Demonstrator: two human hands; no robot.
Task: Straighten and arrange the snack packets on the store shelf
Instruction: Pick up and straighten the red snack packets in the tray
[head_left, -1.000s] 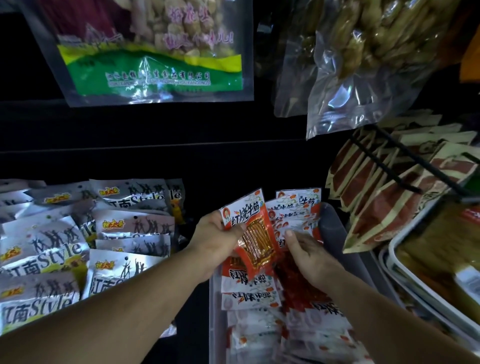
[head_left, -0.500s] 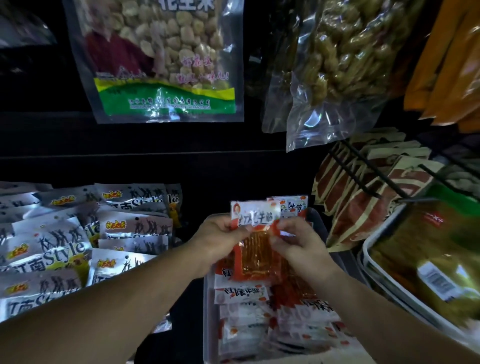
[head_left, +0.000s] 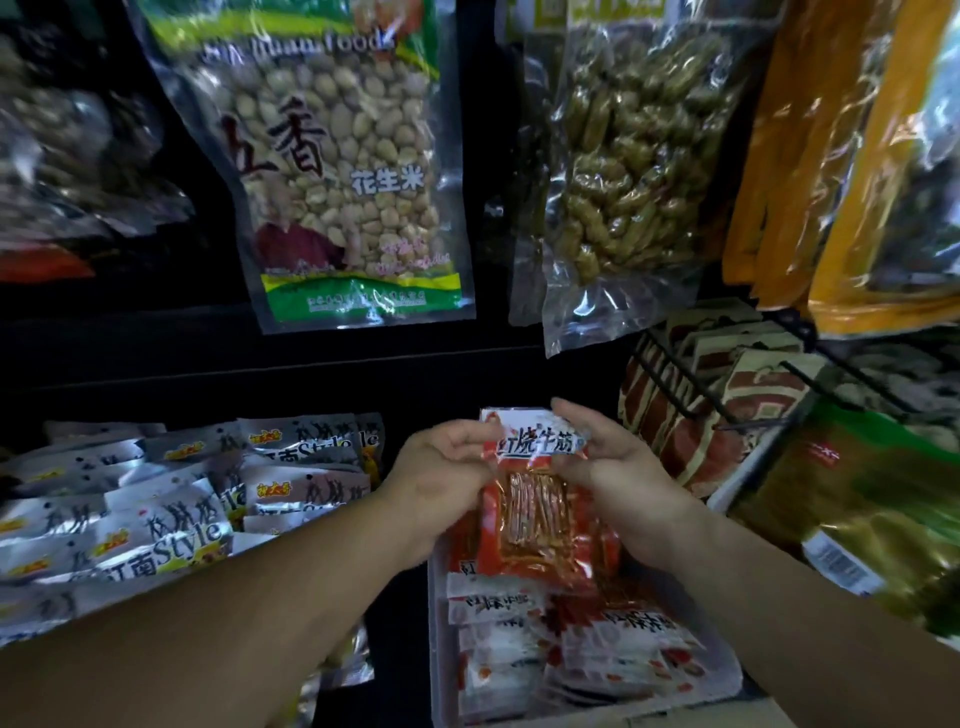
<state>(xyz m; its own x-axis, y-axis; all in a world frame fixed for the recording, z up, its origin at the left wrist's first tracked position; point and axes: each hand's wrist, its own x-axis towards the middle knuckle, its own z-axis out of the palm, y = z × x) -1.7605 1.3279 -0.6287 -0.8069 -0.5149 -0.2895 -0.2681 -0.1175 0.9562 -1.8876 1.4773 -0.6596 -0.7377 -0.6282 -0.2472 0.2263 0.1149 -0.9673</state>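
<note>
Two hands hold one red snack packet (head_left: 535, 512) upright, just above the clear tray (head_left: 435, 639) that carries the other red packets (head_left: 613, 644). Our left hand (head_left: 441, 488) curls round the packet's left edge. Our right hand (head_left: 623, 483) pinches its right edge beside the white header strip. Neither hand is spread flat.

Handling, as we judge it:

1. Weight. The packet is small and flat. We expect it to be light, so a finger pinch should carry it.
2. Stiffness. The film looks thin and glossy and shows wrinkles. We expect it to bend rather than stand alone, so it will need its neighbours in the tray for support.
3. Surface. The gloss suggests a slippery face. We take hold at the sealed side edges or the header strip, where the film lies flat, and not at the clear window over the contents.
4. Contents. The strips inside look soft. A hard squeeze at the middle could deform them.

Packets in the tray lie overlapped and askew. Silver packets (head_left: 156, 525) on the shelf to the left also lie loose. We judge that the held packet should go down header-up at the far end of the tray.
</note>
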